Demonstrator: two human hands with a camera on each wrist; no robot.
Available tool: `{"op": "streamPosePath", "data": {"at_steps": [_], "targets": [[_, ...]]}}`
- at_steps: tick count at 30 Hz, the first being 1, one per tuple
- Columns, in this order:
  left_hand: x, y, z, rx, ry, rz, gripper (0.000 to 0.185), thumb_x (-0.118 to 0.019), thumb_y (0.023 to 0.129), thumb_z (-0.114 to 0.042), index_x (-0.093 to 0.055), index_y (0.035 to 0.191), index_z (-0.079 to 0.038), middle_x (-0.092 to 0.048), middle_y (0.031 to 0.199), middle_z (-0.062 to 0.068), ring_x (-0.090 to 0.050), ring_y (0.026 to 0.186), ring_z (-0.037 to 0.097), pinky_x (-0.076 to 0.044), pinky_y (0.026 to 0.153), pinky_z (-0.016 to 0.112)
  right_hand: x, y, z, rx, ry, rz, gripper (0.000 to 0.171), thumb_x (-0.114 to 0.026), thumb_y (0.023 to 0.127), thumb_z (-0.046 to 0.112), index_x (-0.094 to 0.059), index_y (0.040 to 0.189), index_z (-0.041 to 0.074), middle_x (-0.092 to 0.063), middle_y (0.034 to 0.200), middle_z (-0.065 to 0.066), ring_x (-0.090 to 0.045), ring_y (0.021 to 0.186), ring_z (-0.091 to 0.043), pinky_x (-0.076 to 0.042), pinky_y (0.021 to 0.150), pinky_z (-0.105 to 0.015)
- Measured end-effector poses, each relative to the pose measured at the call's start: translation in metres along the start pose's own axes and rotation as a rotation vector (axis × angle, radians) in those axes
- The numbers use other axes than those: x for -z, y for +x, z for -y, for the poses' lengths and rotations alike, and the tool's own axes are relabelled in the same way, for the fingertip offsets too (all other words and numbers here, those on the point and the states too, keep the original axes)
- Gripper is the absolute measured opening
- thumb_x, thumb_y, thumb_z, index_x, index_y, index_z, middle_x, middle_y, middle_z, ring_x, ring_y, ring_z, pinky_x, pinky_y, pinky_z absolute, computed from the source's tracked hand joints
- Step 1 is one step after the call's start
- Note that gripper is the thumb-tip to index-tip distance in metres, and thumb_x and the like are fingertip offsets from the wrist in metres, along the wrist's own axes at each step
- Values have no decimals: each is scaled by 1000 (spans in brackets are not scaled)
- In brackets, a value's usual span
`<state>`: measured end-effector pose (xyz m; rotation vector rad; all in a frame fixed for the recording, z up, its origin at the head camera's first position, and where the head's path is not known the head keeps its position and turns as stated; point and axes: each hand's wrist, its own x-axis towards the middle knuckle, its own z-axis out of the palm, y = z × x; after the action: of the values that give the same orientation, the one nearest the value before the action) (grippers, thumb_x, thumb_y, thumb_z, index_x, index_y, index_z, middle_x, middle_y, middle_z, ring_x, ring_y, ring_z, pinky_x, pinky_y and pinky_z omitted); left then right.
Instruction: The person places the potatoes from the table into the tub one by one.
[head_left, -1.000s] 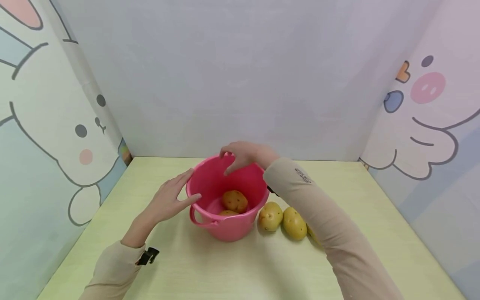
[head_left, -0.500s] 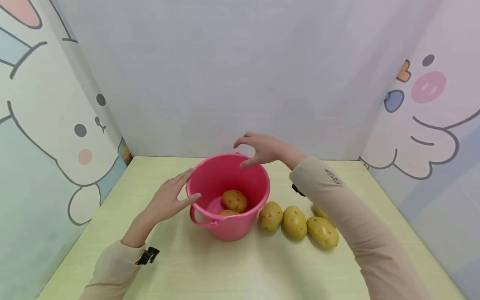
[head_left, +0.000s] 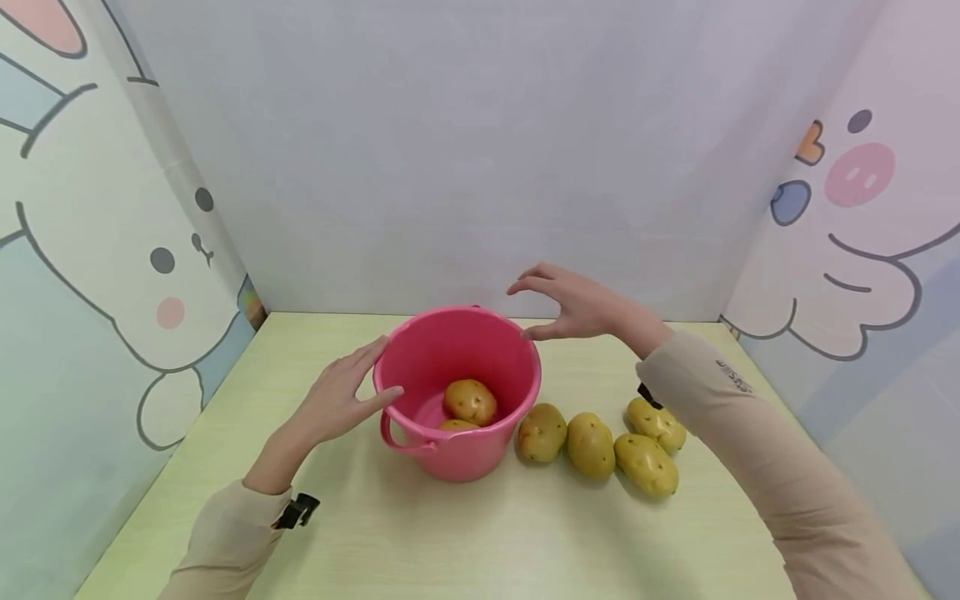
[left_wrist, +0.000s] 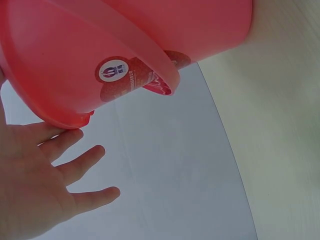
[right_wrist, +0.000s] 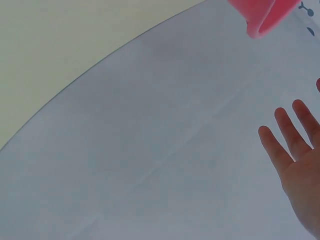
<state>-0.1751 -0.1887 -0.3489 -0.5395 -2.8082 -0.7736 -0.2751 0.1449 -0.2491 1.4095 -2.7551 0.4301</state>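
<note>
A pink bucket (head_left: 465, 454) stands on the table with two potatoes (head_left: 470, 402) showing inside it. At its left rim lies my left hand (head_left: 337, 396), its fingers spread and fairly straight, the thumb reaching over the edge. In the left wrist view, the fingertips of that left hand (left_wrist: 60, 170) are right at the rim, and the bucket's handle (left_wrist: 150, 55) hangs along its labelled side. My right hand (head_left: 581, 304) is raised just beyond the right rim, fingers apart and holding nothing. Several yellow potatoes (head_left: 590, 446) lie in a group right of the bucket.
The pale yellow-green table (head_left: 450, 542) ends at a plain light back wall (head_left: 480, 167). Side walls carry cartoon prints, a rabbit (head_left: 112, 250) on the left and a pig (head_left: 847, 233) on the right.
My right hand has moved from over the bucket's opening to the right, past the rim, uncovering more potatoes on the table. The left hand and bucket have stayed put.
</note>
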Motion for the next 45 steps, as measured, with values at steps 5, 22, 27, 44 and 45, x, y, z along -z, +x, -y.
{"op": "streamPosePath", "data": {"at_steps": [5, 22, 27, 44, 45], "targets": [[0, 0, 0, -4, 1, -2, 79, -62, 77, -45, -27, 139, -10, -34, 136, 11, -33, 119, 31, -27, 91, 58, -3, -15, -6, 0, -8, -32, 60, -68, 73, 41, -47, 124, 16, -38, 128, -7, -34, 116, -22, -39, 87, -44], [0, -2, 0, -7, -4, 2, 80, -60, 78, -47, -26, 139, -9, -34, 136, 11, -32, 120, 32, -28, 90, 58, -33, -66, -22, 46, 9, -130, 58, -67, 74, 43, -48, 124, 19, -38, 129, -6, -35, 116, -23, -39, 85, -49], [0, -2, 0, -6, 0, 2, 79, -61, 78, -45, -26, 139, -10, -34, 136, 11, -32, 120, 32, -27, 91, 58, -45, -76, -26, 47, 14, -127, 57, -65, 75, 44, -47, 124, 20, -37, 130, -6, -35, 116, -25, -39, 84, -50], [0, -1, -1, -4, -9, 0, 78, -63, 78, -40, -26, 139, -9, -33, 136, 10, -31, 120, 31, -25, 92, 57, -95, -89, -30, -19, 99, -4, 57, -66, 74, 43, -47, 125, 25, -35, 132, -2, -33, 118, -22, -39, 85, -49], [-1, -1, -2, -5, -9, 0, 78, -63, 78, -39, -26, 139, -9, -33, 136, 11, -31, 120, 32, -25, 92, 57, -97, -90, -30, -27, 107, 7, 57, -66, 74, 42, -47, 125, 25, -35, 133, -2, -32, 118, -21, -38, 86, -48]]}}
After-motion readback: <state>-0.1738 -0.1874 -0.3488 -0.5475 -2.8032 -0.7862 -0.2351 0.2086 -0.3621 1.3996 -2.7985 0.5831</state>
